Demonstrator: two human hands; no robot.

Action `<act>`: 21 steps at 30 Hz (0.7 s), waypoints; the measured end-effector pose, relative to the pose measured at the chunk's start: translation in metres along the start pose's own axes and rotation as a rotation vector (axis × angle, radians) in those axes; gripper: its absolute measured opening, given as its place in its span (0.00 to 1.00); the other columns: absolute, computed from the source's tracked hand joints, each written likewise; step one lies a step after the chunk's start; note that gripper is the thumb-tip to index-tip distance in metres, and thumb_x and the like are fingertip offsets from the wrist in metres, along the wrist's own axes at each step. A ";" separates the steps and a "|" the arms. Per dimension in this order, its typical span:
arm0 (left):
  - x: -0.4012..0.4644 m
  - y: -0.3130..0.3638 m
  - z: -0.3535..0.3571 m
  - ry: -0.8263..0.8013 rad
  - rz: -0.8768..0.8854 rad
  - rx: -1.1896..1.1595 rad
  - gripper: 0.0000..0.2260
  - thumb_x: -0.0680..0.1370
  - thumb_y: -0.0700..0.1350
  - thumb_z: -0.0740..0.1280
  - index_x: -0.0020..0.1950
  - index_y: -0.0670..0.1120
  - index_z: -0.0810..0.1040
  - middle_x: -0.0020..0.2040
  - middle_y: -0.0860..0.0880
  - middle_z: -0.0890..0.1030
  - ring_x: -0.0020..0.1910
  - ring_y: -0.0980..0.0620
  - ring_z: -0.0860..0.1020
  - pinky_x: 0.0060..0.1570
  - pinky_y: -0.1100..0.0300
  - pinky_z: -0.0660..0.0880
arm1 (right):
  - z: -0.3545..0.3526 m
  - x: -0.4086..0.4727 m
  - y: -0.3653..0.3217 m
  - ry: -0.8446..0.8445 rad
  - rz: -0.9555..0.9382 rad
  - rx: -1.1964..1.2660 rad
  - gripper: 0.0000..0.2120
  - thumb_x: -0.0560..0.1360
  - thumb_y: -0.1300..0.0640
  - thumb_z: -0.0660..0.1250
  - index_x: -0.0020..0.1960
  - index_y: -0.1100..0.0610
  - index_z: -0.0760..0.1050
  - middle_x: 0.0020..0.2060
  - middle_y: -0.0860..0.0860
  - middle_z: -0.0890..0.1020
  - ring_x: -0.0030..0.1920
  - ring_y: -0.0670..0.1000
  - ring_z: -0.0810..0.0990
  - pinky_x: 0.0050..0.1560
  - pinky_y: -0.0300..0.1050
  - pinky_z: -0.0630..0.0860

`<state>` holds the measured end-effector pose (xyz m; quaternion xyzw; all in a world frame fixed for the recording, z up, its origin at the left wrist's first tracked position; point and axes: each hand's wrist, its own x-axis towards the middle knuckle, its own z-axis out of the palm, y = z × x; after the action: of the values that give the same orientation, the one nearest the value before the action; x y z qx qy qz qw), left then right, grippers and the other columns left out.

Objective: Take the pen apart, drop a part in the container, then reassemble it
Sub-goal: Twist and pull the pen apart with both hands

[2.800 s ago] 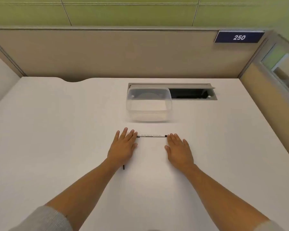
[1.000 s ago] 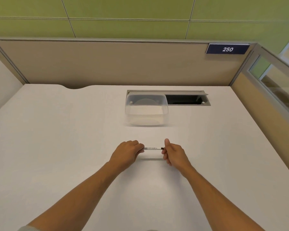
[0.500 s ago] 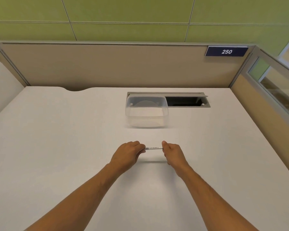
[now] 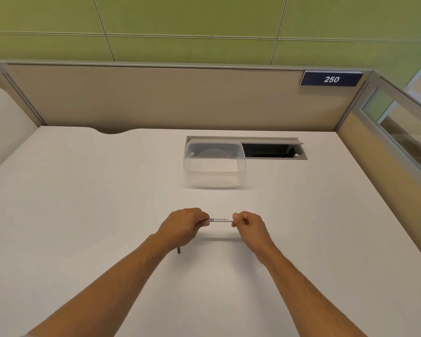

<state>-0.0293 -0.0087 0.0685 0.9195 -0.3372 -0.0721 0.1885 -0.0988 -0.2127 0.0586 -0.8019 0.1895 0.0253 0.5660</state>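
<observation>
We've got the pen [image 4: 220,220] pinched at both ends, held level above the desk [image 4: 83,215]. Left hand [image 4: 184,227]: fingers curled round the left end, knuckles up. Right hand [image 4: 249,226]: fingers curled, thumb + index closed on the right end. Only the white mid barrel shows btwn the fists, printed "WHITE BOARD"; both tips hidden, so can't tell whether cap is on. Pen's shadow [image 4: 216,239] falls on the desk just below it, i.e. pen is off the surface.

Small dark bit [image 4: 178,250] pokes out by our left wrist, on the desk; can't tell what it is.

Container [image 4: 214,164]: clear plastic tub, no lid, sits on the desk straight ahead of the pen, well apart from the hands, its back edge over the left part of the cable cutout [image 4: 272,150]. Behind that, beige partition [image 4: 156,98] w/ a blue "250" tag [image 4: 331,79] top right.
</observation>
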 end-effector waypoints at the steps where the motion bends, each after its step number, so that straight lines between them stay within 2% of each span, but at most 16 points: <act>1: 0.000 0.000 -0.001 -0.001 0.001 -0.004 0.11 0.82 0.50 0.58 0.54 0.48 0.77 0.47 0.50 0.80 0.45 0.48 0.76 0.39 0.56 0.68 | 0.000 0.000 0.000 0.000 0.000 0.010 0.18 0.81 0.52 0.61 0.33 0.54 0.74 0.28 0.44 0.74 0.29 0.46 0.68 0.34 0.41 0.65; 5: 0.001 0.004 -0.003 -0.006 -0.009 -0.018 0.10 0.82 0.50 0.58 0.52 0.48 0.77 0.45 0.49 0.80 0.43 0.46 0.75 0.42 0.52 0.73 | 0.002 0.000 0.002 0.076 -0.033 -0.025 0.15 0.81 0.54 0.62 0.37 0.57 0.75 0.31 0.46 0.79 0.31 0.46 0.72 0.34 0.39 0.68; 8: 0.001 0.006 -0.004 -0.032 -0.035 -0.072 0.10 0.82 0.50 0.59 0.47 0.48 0.76 0.42 0.50 0.78 0.41 0.47 0.73 0.40 0.53 0.71 | 0.001 -0.002 0.004 0.107 -0.100 -0.026 0.13 0.80 0.57 0.63 0.38 0.54 0.77 0.30 0.46 0.78 0.29 0.40 0.72 0.31 0.31 0.67; 10: 0.002 0.006 -0.006 -0.061 -0.039 -0.087 0.10 0.82 0.50 0.59 0.47 0.47 0.76 0.42 0.51 0.78 0.41 0.49 0.73 0.41 0.53 0.71 | 0.001 -0.003 0.006 0.096 -0.128 0.014 0.13 0.80 0.60 0.63 0.38 0.52 0.77 0.30 0.46 0.79 0.28 0.40 0.72 0.32 0.30 0.67; 13: 0.003 0.004 -0.010 -0.119 -0.052 -0.126 0.09 0.81 0.50 0.60 0.49 0.49 0.78 0.41 0.54 0.77 0.41 0.51 0.72 0.41 0.55 0.70 | -0.001 -0.005 0.009 0.069 -0.145 0.063 0.13 0.79 0.64 0.62 0.39 0.53 0.77 0.31 0.47 0.80 0.28 0.44 0.71 0.32 0.36 0.69; 17: 0.002 0.002 -0.015 -0.203 -0.108 -0.248 0.08 0.80 0.50 0.62 0.49 0.48 0.80 0.37 0.53 0.77 0.37 0.51 0.73 0.39 0.56 0.69 | -0.001 -0.007 0.011 0.010 -0.143 0.104 0.11 0.79 0.65 0.63 0.41 0.55 0.78 0.30 0.46 0.80 0.28 0.46 0.73 0.31 0.34 0.72; 21: 0.001 0.001 -0.019 -0.133 -0.081 -0.173 0.08 0.80 0.51 0.62 0.46 0.50 0.79 0.40 0.52 0.79 0.40 0.50 0.75 0.41 0.53 0.72 | -0.003 -0.004 0.008 -0.038 -0.080 0.240 0.07 0.80 0.60 0.66 0.46 0.60 0.80 0.33 0.50 0.83 0.29 0.49 0.76 0.35 0.42 0.77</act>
<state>-0.0237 -0.0044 0.0865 0.9059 -0.3042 -0.1691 0.2413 -0.1055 -0.2167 0.0535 -0.7347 0.1484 -0.0050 0.6619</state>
